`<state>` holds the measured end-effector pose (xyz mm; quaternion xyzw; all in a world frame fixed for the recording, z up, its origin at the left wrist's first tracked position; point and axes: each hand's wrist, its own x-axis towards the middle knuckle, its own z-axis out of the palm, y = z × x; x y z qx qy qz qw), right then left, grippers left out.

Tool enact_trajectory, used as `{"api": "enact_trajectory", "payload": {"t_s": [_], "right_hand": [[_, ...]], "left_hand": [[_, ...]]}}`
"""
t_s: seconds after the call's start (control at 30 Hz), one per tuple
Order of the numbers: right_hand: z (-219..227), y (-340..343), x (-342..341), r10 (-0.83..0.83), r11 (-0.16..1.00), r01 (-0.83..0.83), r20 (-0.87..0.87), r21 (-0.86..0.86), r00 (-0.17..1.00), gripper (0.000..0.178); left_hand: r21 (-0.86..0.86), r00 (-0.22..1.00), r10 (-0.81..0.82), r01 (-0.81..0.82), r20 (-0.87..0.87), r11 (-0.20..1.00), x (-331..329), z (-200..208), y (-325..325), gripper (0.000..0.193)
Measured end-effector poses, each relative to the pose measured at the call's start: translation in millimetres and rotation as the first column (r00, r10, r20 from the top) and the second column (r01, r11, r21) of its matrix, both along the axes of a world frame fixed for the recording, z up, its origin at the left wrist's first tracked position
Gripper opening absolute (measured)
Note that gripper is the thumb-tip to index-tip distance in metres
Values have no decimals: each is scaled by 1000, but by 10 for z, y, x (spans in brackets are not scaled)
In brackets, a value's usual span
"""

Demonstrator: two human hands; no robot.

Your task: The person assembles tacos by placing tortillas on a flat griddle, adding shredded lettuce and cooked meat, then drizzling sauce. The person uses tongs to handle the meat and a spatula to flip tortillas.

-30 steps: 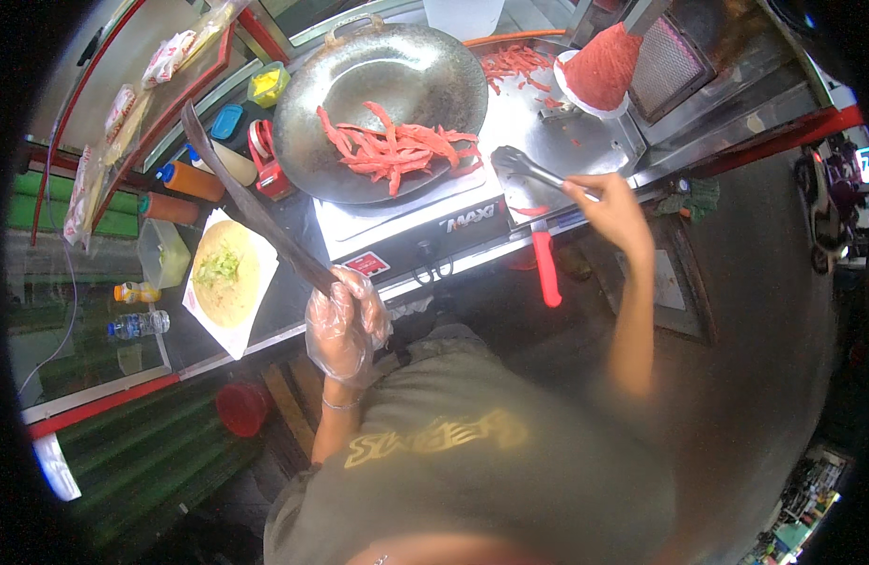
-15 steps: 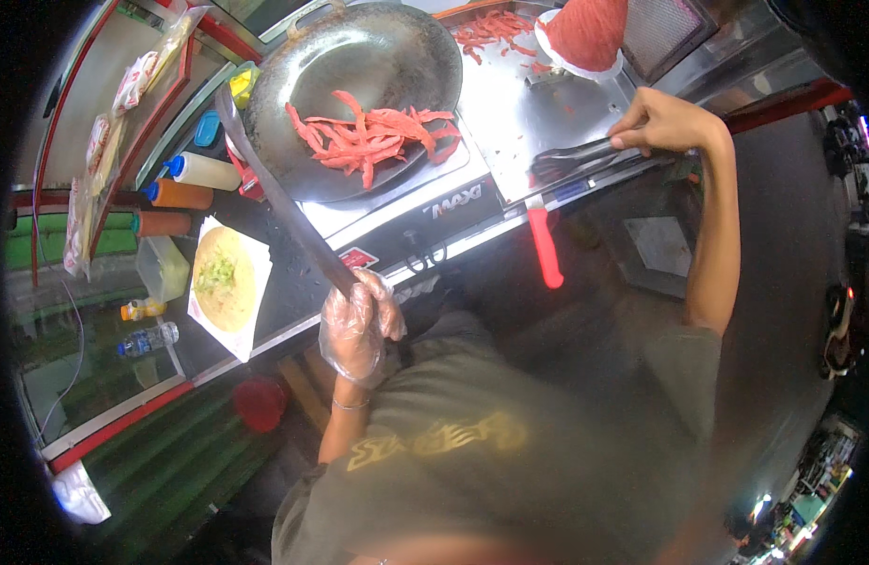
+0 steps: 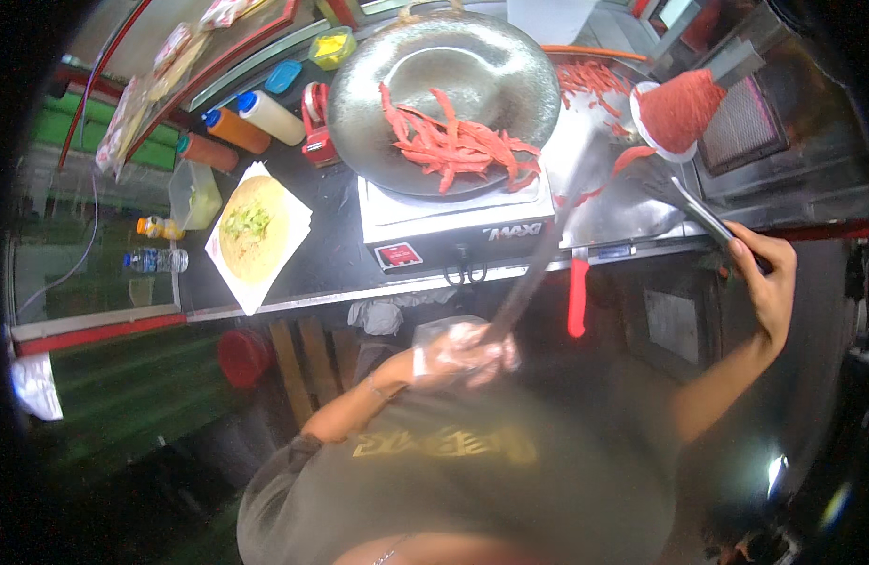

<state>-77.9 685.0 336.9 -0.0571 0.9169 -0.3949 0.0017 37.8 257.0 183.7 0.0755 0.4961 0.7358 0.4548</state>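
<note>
My left hand (image 3: 465, 356), in a clear plastic glove, is wrapped round a long, dark-handled knife (image 3: 533, 278); its blade is blurred and reaches up over the metal tray (image 3: 585, 221). Over at the right my bare right hand (image 3: 766, 273) grips black and silver tongs (image 3: 706, 209), their blurred tips over the tray just below the cone of red meat (image 3: 679, 108). A loose red meat slice (image 3: 632, 158) shows between blade and cone. More meat strips (image 3: 458, 146) lie heaped in the wide metal pan (image 3: 359, 113) on the stove.
Left of the stove (image 3: 453, 240), a flatbread with shredded greens (image 3: 251, 226) rests on white paper. Sauce bottles (image 3: 237, 130), a clear tub (image 3: 194, 193) and a water bottle (image 3: 157, 261) stand farther left. A red-handled knife (image 3: 578, 292) juts over the counter's front edge.
The long knife has swung from beside the pan's left to over the tray. My right hand has lifted the tongs up beside the meat cone. The whole view has shifted.
</note>
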Motion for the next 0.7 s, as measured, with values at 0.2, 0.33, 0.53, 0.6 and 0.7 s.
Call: {"api": "enact_trajectory", "payload": {"t_s": [0.2,0.33,0.53,0.6,0.7], "right_hand": [[221,-846,7,119,985,-62,-371,164,921,28],[28,-1413,-256,308,948,-235,-418,217,855,31],[-262,-1786,-389,389,901,-334,-173,277,905,39],[-270,-1596,-316,266,953,-210,-270,218,925,40],[-290,-1127,-45,-37,974,80,-197,212,980,41]], "left_hand": [[83,999,8,-10,32,997,-189,-503,588,42],[8,985,140,-142,106,990,-368,-787,977,44],[70,952,195,-217,236,974,-395,-934,1083,37],[113,961,166,-194,222,974,-379,-911,987,37],[116,964,158,-186,214,976,-356,-830,849,36]]}}
